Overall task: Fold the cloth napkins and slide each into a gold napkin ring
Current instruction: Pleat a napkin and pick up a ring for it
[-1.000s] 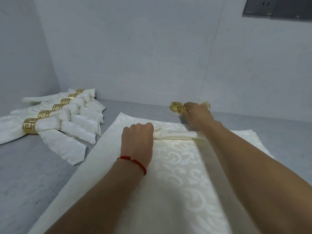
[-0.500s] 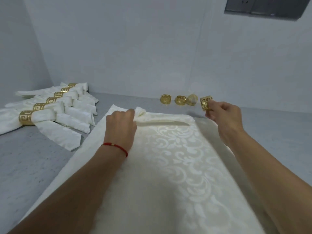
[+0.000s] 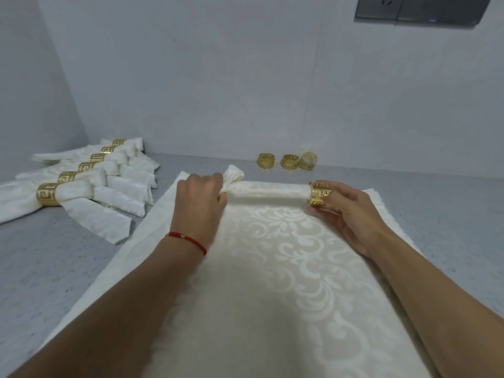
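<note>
A cream folded napkin [image 3: 268, 189] lies crosswise on top of a large patterned cream cloth [image 3: 272, 282]. My left hand [image 3: 200, 199] grips the napkin's left end, and a tuft of fabric sticks out past the fingers. My right hand [image 3: 346, 211] pinches a gold napkin ring [image 3: 318, 196] that sits over the napkin's right end. Three loose gold rings [image 3: 287, 161] stand by the back wall beyond the napkin.
Several finished napkins in gold rings [image 3: 79, 184] lie fanned out at the left on the grey speckled counter [image 3: 54, 255]. White walls close the back and left. A grey socket panel [image 3: 420, 8] is mounted at the upper right.
My right hand picked a gold ring from the row at the back and brought it onto the napkin's right end. My left hand kept its grip on the left end.
</note>
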